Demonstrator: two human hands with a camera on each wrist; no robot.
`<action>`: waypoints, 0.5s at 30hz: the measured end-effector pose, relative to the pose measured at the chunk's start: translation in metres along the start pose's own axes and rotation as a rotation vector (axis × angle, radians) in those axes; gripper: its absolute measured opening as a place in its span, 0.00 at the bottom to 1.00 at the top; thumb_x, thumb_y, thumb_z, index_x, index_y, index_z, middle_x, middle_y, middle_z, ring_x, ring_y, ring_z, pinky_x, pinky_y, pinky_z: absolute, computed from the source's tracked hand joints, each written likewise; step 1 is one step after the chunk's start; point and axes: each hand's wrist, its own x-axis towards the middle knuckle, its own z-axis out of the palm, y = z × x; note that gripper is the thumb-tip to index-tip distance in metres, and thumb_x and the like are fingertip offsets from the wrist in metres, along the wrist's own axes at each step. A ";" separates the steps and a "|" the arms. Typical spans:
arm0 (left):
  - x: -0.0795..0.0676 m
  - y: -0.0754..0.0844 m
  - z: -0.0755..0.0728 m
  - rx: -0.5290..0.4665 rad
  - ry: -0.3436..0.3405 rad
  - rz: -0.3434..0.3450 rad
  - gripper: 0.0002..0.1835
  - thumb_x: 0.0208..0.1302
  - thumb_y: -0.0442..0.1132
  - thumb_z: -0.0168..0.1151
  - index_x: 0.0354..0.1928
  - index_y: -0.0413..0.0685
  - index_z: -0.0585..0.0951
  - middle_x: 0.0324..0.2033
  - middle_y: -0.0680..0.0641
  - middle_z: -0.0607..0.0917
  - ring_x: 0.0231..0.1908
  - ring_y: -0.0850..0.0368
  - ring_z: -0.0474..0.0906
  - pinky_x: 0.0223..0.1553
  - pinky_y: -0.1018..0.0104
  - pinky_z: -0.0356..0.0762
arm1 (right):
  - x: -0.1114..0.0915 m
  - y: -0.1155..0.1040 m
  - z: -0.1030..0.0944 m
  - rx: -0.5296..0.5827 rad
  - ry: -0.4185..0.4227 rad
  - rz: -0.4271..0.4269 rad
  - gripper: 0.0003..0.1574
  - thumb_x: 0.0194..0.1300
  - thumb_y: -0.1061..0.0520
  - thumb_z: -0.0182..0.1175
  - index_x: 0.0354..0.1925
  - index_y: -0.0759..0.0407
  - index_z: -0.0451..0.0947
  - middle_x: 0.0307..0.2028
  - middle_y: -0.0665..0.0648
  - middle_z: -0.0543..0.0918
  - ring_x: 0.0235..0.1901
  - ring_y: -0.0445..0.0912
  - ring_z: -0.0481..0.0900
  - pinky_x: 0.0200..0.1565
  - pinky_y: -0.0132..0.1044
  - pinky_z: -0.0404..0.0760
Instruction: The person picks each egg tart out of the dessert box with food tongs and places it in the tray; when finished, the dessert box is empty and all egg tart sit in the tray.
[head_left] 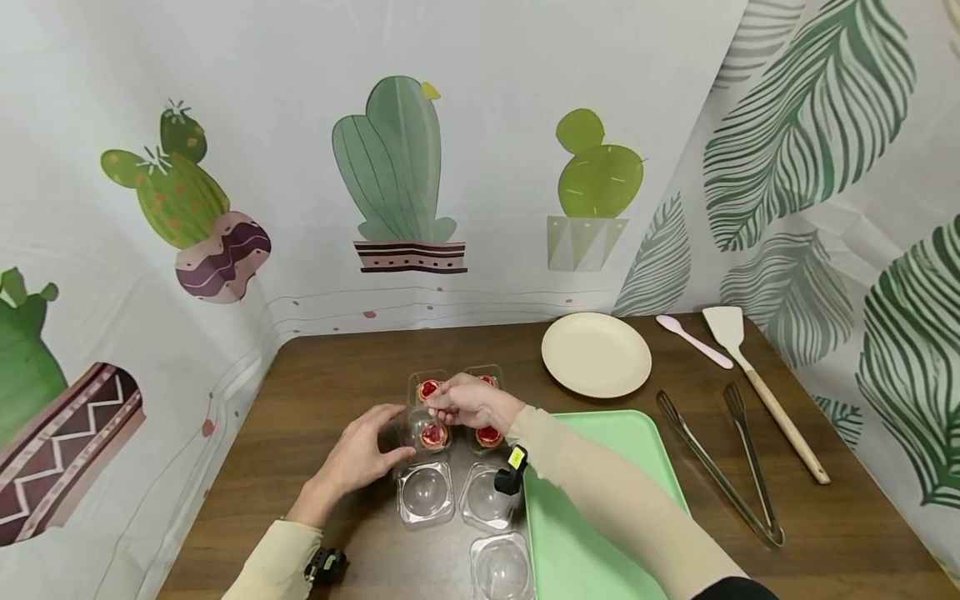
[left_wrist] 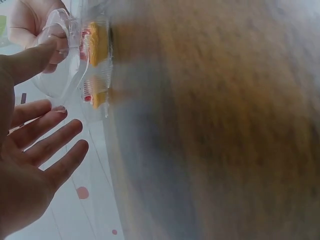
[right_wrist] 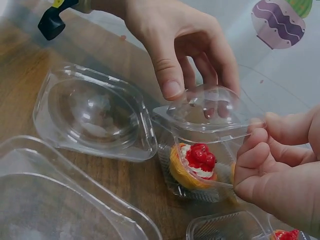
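My right hand point(head_left: 474, 402) pinches the edge of a clear domed plastic lid point(right_wrist: 207, 117) between thumb and fingers. The lid is tilted above a small tart point(right_wrist: 192, 167) with red fruit and white cream, which sits in a clear plastic container point(right_wrist: 180, 190). From the other side, my left hand point(head_left: 354, 454) reaches around the lid with its fingers spread, thumb and fingertips right at the dome. In the head view, more tarts in clear containers stand behind and to the right, partly covered by my right hand.
Several clear domed lids point(head_left: 426, 493) lie on the brown table in front. To the right is a green tray point(head_left: 592, 533), with metal tongs point(head_left: 720, 471) beyond it. A cream plate point(head_left: 596, 354), a pink spoon point(head_left: 693, 340) and a spatula point(head_left: 772, 400) lie farther back.
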 end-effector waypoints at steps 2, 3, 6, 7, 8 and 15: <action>0.000 0.001 -0.001 -0.006 0.003 -0.006 0.37 0.48 0.50 0.78 0.60 0.44 0.77 0.57 0.46 0.80 0.58 0.47 0.77 0.59 0.48 0.75 | -0.001 -0.001 -0.001 0.014 -0.005 -0.011 0.05 0.68 0.68 0.54 0.37 0.69 0.77 0.23 0.54 0.79 0.21 0.38 0.71 0.24 0.23 0.69; 0.001 0.001 -0.002 -0.010 0.006 -0.010 0.38 0.48 0.50 0.77 0.61 0.44 0.76 0.57 0.46 0.80 0.58 0.47 0.76 0.59 0.47 0.74 | -0.002 -0.002 -0.001 0.023 -0.007 -0.015 0.06 0.68 0.68 0.54 0.40 0.71 0.77 0.23 0.54 0.79 0.21 0.38 0.71 0.24 0.23 0.69; 0.001 0.003 -0.004 -0.015 0.009 -0.024 0.39 0.49 0.50 0.77 0.63 0.44 0.75 0.58 0.45 0.79 0.59 0.46 0.76 0.60 0.46 0.74 | -0.005 -0.005 -0.003 0.038 -0.013 -0.028 0.12 0.69 0.68 0.53 0.47 0.77 0.74 0.25 0.54 0.80 0.21 0.38 0.71 0.24 0.24 0.69; 0.001 0.003 -0.005 -0.015 0.009 -0.027 0.40 0.49 0.50 0.77 0.63 0.45 0.74 0.58 0.45 0.79 0.59 0.46 0.76 0.60 0.46 0.74 | -0.006 -0.007 -0.003 0.039 -0.017 -0.035 0.13 0.69 0.68 0.53 0.48 0.78 0.74 0.25 0.54 0.80 0.21 0.38 0.71 0.24 0.24 0.69; 0.001 0.003 -0.005 -0.015 0.010 -0.030 0.40 0.48 0.50 0.77 0.64 0.45 0.74 0.58 0.45 0.80 0.59 0.46 0.76 0.60 0.47 0.74 | -0.007 -0.008 -0.004 0.044 -0.021 -0.040 0.12 0.69 0.68 0.53 0.47 0.77 0.74 0.25 0.53 0.80 0.21 0.38 0.71 0.24 0.24 0.69; 0.001 0.004 -0.006 -0.029 0.020 -0.032 0.40 0.48 0.49 0.78 0.64 0.45 0.73 0.56 0.44 0.80 0.57 0.47 0.77 0.58 0.47 0.75 | -0.014 -0.019 -0.013 0.049 -0.036 -0.101 0.13 0.69 0.68 0.53 0.48 0.79 0.72 0.25 0.53 0.80 0.21 0.38 0.72 0.25 0.25 0.71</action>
